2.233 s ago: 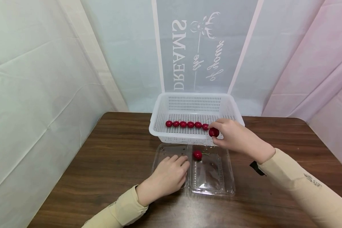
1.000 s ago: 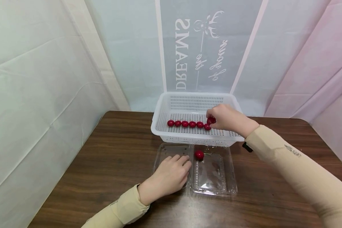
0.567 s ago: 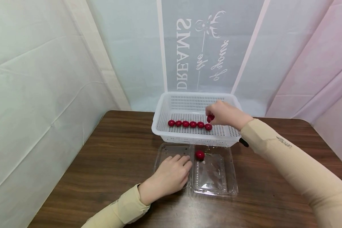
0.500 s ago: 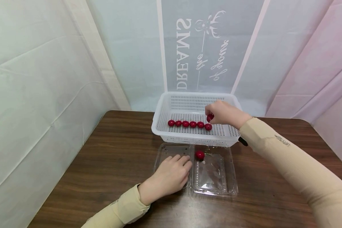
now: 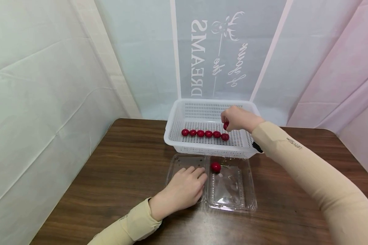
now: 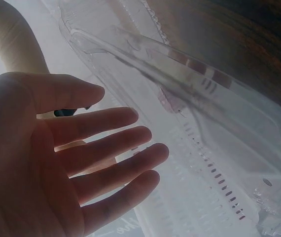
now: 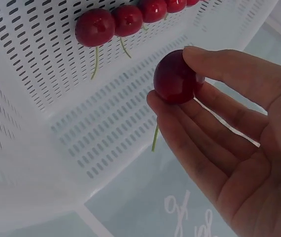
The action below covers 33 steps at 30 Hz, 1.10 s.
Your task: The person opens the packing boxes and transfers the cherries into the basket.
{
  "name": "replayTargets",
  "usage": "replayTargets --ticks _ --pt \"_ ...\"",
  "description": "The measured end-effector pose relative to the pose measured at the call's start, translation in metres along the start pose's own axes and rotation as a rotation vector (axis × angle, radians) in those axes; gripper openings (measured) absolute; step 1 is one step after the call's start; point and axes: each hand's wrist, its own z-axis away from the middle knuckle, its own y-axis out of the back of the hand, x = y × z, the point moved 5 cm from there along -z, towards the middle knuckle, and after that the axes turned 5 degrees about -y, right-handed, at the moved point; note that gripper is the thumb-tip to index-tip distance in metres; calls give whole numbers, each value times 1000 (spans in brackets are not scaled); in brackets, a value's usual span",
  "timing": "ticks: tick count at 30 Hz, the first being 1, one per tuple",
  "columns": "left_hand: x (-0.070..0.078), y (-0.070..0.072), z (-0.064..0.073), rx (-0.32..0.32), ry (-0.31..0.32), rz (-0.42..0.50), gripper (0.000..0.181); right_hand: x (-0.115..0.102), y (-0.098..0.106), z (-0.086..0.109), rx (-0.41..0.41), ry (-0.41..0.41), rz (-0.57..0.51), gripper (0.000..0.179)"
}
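Note:
My right hand (image 5: pixel 240 118) is over the right part of the white plastic basket (image 5: pixel 208 146). In the right wrist view its thumb and fingers pinch a dark red cherry (image 7: pixel 176 79) whose green stem (image 7: pixel 155 139) hangs down. A row of several cherries (image 5: pixel 200 133) lies along the basket floor, left of that hand. My left hand (image 5: pixel 184 189) is at the left half of a clear plastic clamshell box (image 5: pixel 228 190), fingers spread and relaxed in the left wrist view. One more cherry (image 5: pixel 215 167) sits in the box's right half, near its back edge.
The basket stands at the back of a dark wooden table (image 5: pixel 125 160), directly behind the clamshell. A pale cloth (image 5: pixel 135 51) with printed lettering hangs behind it, and white cloth (image 5: pixel 43 102) covers the left side.
My right hand has carried the cherry from above the basket's front rim back into the basket, behind the row's right end. The left hand stays at the clamshell.

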Motion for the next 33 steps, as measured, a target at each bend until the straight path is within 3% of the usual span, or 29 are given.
replayTargets --ticks 23,33 --pt "0 -1 1 21 1 -22 23 17 -15 -27 -184 -146 -24 25" --pt "-1 -1 1 36 -4 -31 22 23 -21 -31 -198 -187 -7 35"
